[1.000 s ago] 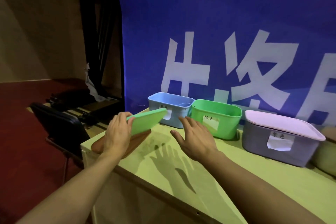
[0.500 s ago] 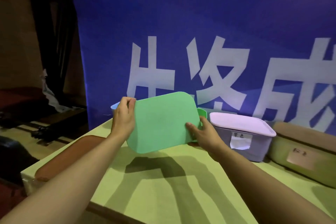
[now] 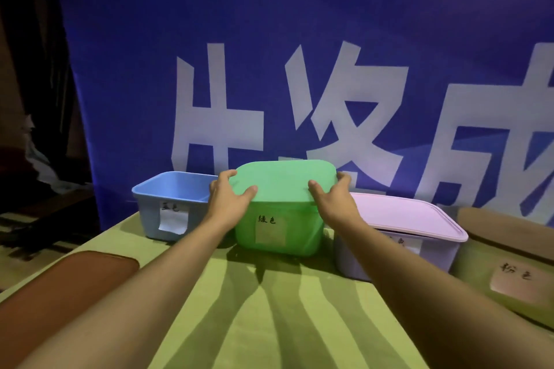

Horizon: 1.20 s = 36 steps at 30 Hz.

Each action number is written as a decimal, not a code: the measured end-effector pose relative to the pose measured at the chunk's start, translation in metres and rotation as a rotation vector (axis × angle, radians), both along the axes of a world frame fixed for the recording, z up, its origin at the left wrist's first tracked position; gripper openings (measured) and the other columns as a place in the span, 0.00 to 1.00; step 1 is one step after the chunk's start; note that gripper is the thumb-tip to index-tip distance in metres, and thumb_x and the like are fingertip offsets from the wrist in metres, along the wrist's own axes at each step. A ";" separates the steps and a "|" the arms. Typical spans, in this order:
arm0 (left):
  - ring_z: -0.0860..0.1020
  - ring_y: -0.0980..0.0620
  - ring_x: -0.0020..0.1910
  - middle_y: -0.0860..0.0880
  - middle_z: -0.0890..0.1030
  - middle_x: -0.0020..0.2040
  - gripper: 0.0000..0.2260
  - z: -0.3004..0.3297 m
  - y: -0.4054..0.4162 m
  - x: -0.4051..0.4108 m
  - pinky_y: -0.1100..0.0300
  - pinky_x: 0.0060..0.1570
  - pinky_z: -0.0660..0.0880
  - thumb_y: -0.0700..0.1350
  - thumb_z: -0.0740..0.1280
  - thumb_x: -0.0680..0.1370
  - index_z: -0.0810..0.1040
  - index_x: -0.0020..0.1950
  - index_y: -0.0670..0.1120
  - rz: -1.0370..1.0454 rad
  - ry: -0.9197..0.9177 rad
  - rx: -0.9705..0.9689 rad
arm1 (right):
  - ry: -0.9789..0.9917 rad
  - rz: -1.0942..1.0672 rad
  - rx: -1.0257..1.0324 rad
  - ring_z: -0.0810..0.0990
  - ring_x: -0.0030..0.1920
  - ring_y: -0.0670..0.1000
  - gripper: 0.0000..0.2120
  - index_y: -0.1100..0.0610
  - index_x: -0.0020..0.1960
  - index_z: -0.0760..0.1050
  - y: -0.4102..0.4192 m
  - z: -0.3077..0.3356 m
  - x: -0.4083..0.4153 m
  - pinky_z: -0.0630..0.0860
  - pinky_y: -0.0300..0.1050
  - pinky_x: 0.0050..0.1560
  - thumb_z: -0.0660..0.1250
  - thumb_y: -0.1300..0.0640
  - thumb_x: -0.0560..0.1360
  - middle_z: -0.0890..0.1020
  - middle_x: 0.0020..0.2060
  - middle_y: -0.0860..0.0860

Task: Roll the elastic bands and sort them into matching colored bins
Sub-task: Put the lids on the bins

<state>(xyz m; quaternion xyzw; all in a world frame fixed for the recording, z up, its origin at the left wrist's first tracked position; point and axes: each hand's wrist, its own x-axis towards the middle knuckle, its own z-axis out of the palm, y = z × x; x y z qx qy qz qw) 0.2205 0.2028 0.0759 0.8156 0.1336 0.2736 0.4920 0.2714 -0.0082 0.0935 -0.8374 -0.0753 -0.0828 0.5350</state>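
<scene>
- The green lid (image 3: pixel 284 181) — flat, with rounded corners — is seen lying on top of the green bin (image 3: pixel 277 231), which bears a handwritten paper label.
- The lid's left edge is gripped by the left hand (image 3: pixel 229 198), thumb on top, fingers curled over the rim.
- Its right edge is gripped likewise by the right hand (image 3: pixel 332 199).
- The green bin is flanked by an open blue bin (image 3: pixel 171 207) and a lidded purple bin (image 3: pixel 419 237) — all on a yellow-green table (image 3: pixel 269 323).

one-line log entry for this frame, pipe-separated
step: lid onto green bin | left hand: grips green lid | right hand: grips lid | green bin: lid atop | blue bin: open | purple bin: lidded
</scene>
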 end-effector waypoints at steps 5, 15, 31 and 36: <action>0.73 0.43 0.69 0.45 0.67 0.75 0.26 -0.002 0.002 0.031 0.50 0.62 0.72 0.55 0.70 0.80 0.68 0.75 0.50 0.006 0.037 0.090 | -0.024 -0.117 -0.456 0.69 0.73 0.64 0.38 0.58 0.79 0.55 0.003 -0.003 0.036 0.66 0.61 0.73 0.56 0.32 0.81 0.71 0.74 0.59; 0.71 0.41 0.71 0.45 0.67 0.74 0.25 -0.022 0.015 0.059 0.45 0.74 0.60 0.60 0.67 0.81 0.69 0.74 0.51 0.048 0.222 0.357 | -0.060 -0.122 -0.964 0.53 0.81 0.61 0.40 0.61 0.80 0.57 0.012 -0.029 0.053 0.49 0.65 0.78 0.44 0.31 0.82 0.63 0.80 0.58; 0.68 0.46 0.75 0.49 0.74 0.73 0.28 -0.029 0.032 0.066 0.42 0.76 0.55 0.65 0.46 0.84 0.71 0.76 0.54 -0.055 0.342 0.903 | -0.295 0.072 -1.099 0.79 0.56 0.58 0.34 0.55 0.57 0.80 0.018 -0.027 0.056 0.73 0.53 0.51 0.44 0.32 0.83 0.81 0.55 0.56; 0.76 0.42 0.61 0.42 0.82 0.58 0.27 -0.010 0.027 0.078 0.45 0.67 0.65 0.62 0.46 0.85 0.78 0.66 0.49 0.063 0.332 0.934 | -0.203 0.125 -1.077 0.77 0.63 0.59 0.33 0.55 0.68 0.76 0.016 -0.010 0.069 0.76 0.58 0.63 0.48 0.31 0.82 0.77 0.64 0.57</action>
